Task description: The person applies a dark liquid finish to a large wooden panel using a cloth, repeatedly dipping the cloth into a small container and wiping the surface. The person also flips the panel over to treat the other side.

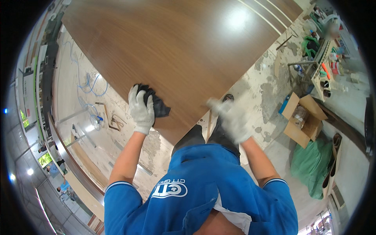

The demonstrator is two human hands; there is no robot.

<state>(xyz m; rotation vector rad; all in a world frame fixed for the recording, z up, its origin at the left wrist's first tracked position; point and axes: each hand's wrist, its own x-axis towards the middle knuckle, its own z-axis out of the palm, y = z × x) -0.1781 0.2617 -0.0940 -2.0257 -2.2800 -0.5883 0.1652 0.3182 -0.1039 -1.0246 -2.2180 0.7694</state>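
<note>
A large brown wood-grain panel (156,51) spreads out in front of me, one corner pointing toward my waist. Near its left edge, my left hand (141,111) in a whitish work glove presses a crumpled black cloth (159,107) against the surface, fingers curled over it. My right hand (235,123), gloved the same way, is off the panel's right edge near the corner. Motion smears its fingers, so I cannot make out whether it holds anything. Pale parallel stripes (268,19) run across the panel's far right part.
An open cardboard box (303,119) stands on the floor to the right, beside a green sack (313,166). A cluttered shelf (319,74) lies farther right. On the left floor are a blue hose (92,88) and a metal frame (107,117); people work in the background.
</note>
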